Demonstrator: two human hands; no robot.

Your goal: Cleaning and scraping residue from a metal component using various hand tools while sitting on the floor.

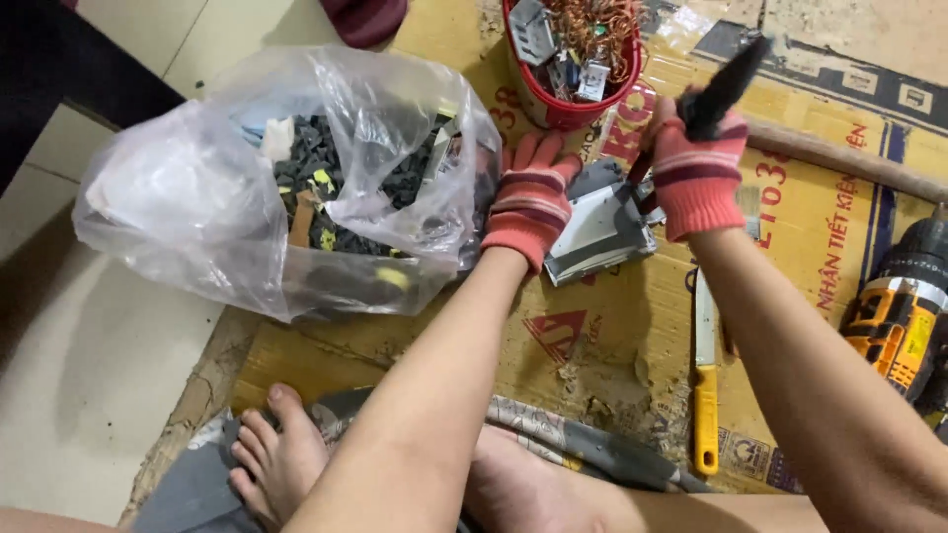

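While gloved: knit fingers (541, 158), metal casing (598, 225).

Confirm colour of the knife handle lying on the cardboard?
Yellow handle on the knife, lying by the right forearm; head view shows it clearly.

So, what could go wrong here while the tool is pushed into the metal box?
1. The right hand drives a black-handled tool toward the grey metal box, and the left hand presses on the box just beside it. A slip could hit those fingers, and the gloves look thin.
2. A knife lies on the cardboard under the right forearm, near the bare feet.
3. The box might slide toward the red bucket.
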